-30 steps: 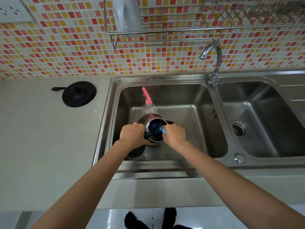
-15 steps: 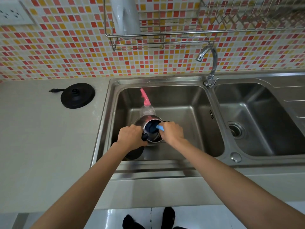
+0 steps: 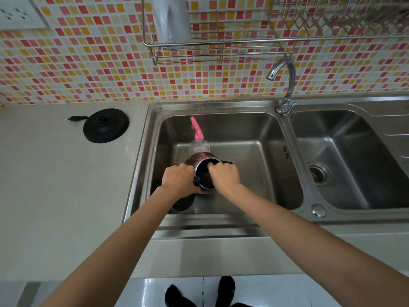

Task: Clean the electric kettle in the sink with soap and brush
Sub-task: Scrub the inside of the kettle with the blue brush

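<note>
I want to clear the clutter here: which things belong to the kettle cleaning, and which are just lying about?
In use: kettle, left hand gripping it, right hand at its mouth, spray bottle, left basin.
Lying about: kettle base, wall socket, wall rack, right basin.

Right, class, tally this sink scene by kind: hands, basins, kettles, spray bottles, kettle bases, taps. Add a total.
Bare hands: 2
Stainless steel sink basins: 2
Steel electric kettle: 1
Clear spray bottle with pink nozzle: 1
Round black kettle base: 1
Curved chrome tap: 1
Total: 8
</note>
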